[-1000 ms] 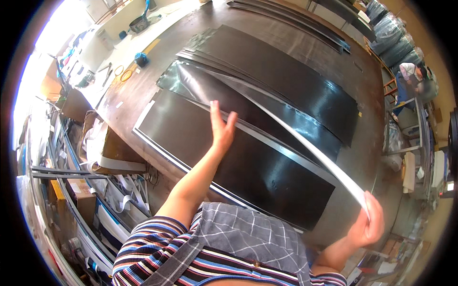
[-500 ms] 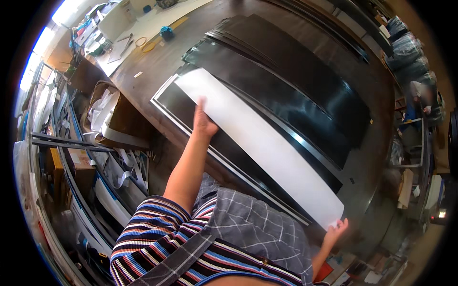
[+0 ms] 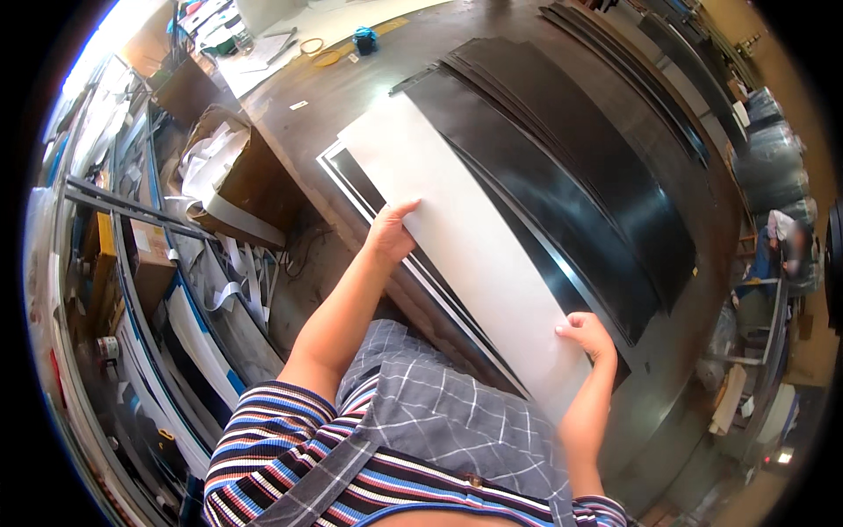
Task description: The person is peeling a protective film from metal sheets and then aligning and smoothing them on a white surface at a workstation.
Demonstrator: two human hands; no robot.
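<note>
A long white panel point(image 3: 474, 224) slants across the front of me, held by both hands. My left hand point(image 3: 392, 232) grips its near long edge, thumb on top and fingers underneath. On the opposite long edge, toward the lower right end, my right hand point(image 3: 588, 337) is closed with its thumb on the white face. Beneath the panel lie white-edged strips point(image 3: 364, 200), partly covered. Close beyond it rest glossy dark sheets point(image 3: 527, 162), fanned in an overlapping pile. The panel's lower end runs behind my right forearm.
The sheets lie on a large brown worktable point(image 3: 413, 57). To the left stand an open cardboard box point(image 3: 255, 180) of white scraps and a rack point(image 3: 132, 206) of long strips. A blue object point(image 3: 365, 39) and yellow rings point(image 3: 325, 58) sit farther back. Another person point(image 3: 777, 237) is at far right.
My right hand has moved from the panel's lower right corner up along its far long edge. The panel has swung steeper, its near end coming toward me. The whole view has shifted.
</note>
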